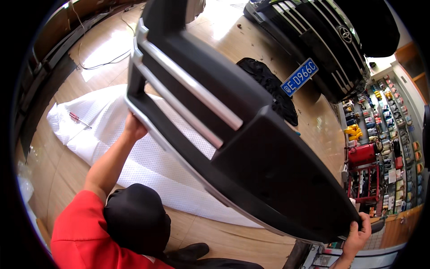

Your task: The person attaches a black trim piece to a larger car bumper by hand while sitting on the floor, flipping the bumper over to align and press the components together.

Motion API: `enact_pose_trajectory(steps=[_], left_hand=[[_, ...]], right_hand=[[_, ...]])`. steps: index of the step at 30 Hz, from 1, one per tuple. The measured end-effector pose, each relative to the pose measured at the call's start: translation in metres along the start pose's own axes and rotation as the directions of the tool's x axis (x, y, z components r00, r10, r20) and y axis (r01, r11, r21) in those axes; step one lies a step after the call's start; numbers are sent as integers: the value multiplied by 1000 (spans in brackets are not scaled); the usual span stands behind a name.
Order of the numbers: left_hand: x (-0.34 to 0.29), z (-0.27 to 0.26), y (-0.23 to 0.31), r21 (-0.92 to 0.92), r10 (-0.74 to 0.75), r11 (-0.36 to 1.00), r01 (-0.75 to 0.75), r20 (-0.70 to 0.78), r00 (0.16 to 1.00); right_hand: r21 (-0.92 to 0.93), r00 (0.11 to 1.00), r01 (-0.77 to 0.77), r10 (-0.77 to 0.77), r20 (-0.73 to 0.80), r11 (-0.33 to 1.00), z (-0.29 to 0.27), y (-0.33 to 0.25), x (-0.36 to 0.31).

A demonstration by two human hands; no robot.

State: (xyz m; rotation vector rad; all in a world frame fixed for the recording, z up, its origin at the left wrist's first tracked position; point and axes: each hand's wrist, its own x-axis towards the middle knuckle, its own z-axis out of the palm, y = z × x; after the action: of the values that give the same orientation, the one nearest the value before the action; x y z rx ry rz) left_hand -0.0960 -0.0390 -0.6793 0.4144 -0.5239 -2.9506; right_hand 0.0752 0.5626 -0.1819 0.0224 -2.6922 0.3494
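We hold the big black bumper point(277, 166) over the white sheet point(152, 166), our left grip point(135, 127) squeezing its rim and our right grip point(359, 228) squeezing its end, right of the sheet. We should hold both ends firmly so it won't twist.

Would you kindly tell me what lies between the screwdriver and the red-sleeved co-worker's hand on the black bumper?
In the head view, white bubble wrap shows between the red-handled screwdriver and the co-worker's hand.
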Motion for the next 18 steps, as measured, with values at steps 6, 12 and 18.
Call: enact_pose_trajectory(steps=[6,12,18], left_hand=[[-92,12,72,120,258,962,-245,-104,961],[-165,43,107,176,268,962,-211,-429,863],[-145,-32,130,151,205,977,-153,-431,879]], right_hand=[[104,995,37,-46,89,994,22,19,19],[226,954,20,-86,288,974,108,39,79],[434,910,20,-195,365,901,190,28,131]])
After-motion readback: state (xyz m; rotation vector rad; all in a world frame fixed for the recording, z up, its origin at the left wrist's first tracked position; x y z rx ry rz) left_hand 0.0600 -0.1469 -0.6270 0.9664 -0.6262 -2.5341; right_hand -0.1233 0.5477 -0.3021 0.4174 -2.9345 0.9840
